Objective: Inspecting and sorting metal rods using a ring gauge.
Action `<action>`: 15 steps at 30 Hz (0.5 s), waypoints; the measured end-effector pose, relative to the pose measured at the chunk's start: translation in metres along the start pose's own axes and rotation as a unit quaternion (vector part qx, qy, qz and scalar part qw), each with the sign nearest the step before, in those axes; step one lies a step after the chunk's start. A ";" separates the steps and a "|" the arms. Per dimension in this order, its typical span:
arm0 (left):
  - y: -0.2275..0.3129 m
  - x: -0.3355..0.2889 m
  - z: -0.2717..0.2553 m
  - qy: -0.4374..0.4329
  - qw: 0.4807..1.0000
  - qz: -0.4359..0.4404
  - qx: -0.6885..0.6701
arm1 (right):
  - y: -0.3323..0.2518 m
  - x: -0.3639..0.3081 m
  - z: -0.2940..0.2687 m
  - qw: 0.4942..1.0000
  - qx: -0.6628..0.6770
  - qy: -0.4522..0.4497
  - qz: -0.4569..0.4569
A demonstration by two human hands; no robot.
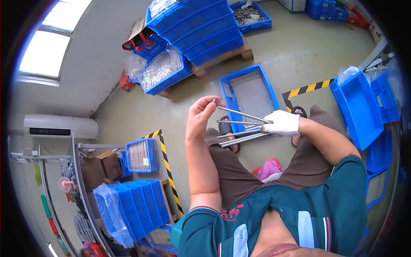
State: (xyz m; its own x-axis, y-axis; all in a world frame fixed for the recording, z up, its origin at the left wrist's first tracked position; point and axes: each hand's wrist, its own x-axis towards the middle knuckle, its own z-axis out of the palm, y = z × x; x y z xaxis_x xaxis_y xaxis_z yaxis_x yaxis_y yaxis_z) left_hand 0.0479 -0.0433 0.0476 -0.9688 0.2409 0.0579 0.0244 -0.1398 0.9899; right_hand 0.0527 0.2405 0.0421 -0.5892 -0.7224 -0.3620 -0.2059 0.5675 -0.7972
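My right hand [283,123], in a white glove, is closed around several thin metal rods [244,123]. They fan out to the left from the glove, their free ends apart. My left hand [200,116] is bare and raised left of the rods, its fingers curled and the thumb pressed toward them. A small grey tip shows at those fingertips, close to the end of the uppermost rod; what it belongs to I cannot make out. Beyond both hands a blue crate [271,90] sits on the floor, filled with similar rods [251,92] lying side by side.
Stacked blue crates [205,36] stand on a wooden pallet [231,55] ahead. Tilted blue crates [359,109] are at the right, more stacked crates [141,207] at the left. Black-and-yellow tape [168,180] marks the floor. A pink cloth [269,170] lies between my legs.
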 end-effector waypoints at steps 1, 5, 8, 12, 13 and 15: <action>-0.002 0.000 -0.001 0.000 1.000 -0.001 0.000 | 0.000 0.001 0.001 1.000 0.001 0.000 0.000; -0.006 -0.002 -0.002 0.005 1.000 -0.023 0.014 | -0.002 0.001 0.000 1.000 -0.002 0.010 -0.007; -0.004 -0.002 -0.002 0.006 0.999 -0.032 0.037 | -0.003 0.000 0.000 1.000 -0.007 0.009 -0.005; -0.001 -0.004 -0.004 -0.013 0.998 -0.057 0.035 | -0.002 0.001 0.000 1.000 0.005 -0.010 0.013; -0.001 -0.005 -0.004 -0.012 0.998 -0.057 0.034 | -0.001 0.002 0.000 1.000 0.010 -0.012 0.014; -0.001 -0.005 -0.003 -0.010 0.998 -0.052 0.032 | -0.003 0.002 0.000 0.999 0.035 -0.024 0.022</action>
State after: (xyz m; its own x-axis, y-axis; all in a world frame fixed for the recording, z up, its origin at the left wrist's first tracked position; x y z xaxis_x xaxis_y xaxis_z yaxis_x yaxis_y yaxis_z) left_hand 0.0519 -0.0474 0.0462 -0.9620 0.2694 -0.0447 -0.0609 -0.0521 0.9968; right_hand 0.0523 0.2376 0.0438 -0.5574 -0.7169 -0.4189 -0.1249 0.5711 -0.8113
